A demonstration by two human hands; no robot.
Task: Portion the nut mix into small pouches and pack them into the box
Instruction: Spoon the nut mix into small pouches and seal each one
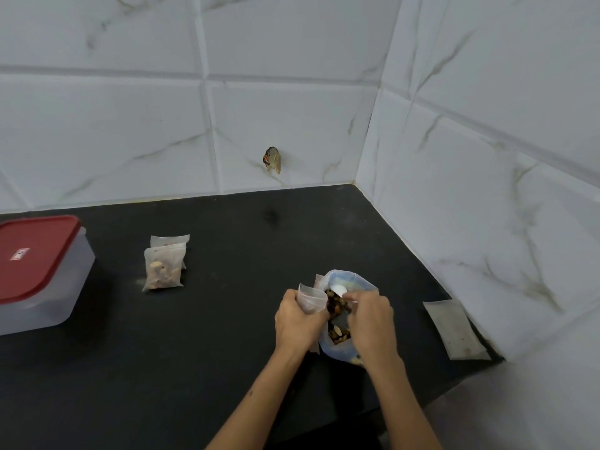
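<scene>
My left hand (pixel 297 321) grips a small clear pouch (pixel 312 298) with its mouth up, right beside the big open bag of nut mix (pixel 352 282). My right hand (pixel 373 319) holds a white spoon (pixel 339 290) over that bag, its bowl near the pouch's mouth. Brown nuts (pixel 337 332) show between my hands. Two filled pouches (pixel 164 269) lie stacked on the black counter to the left. The clear box with a red lid (pixel 35 254) stands shut at the far left.
A flat pile of empty pouches (pixel 454 329) lies at the right, against the tiled wall. The black counter (pixel 227 319) ends in a corner of white marble tiles behind and to the right. A torn spot (pixel 272 159) marks the back wall.
</scene>
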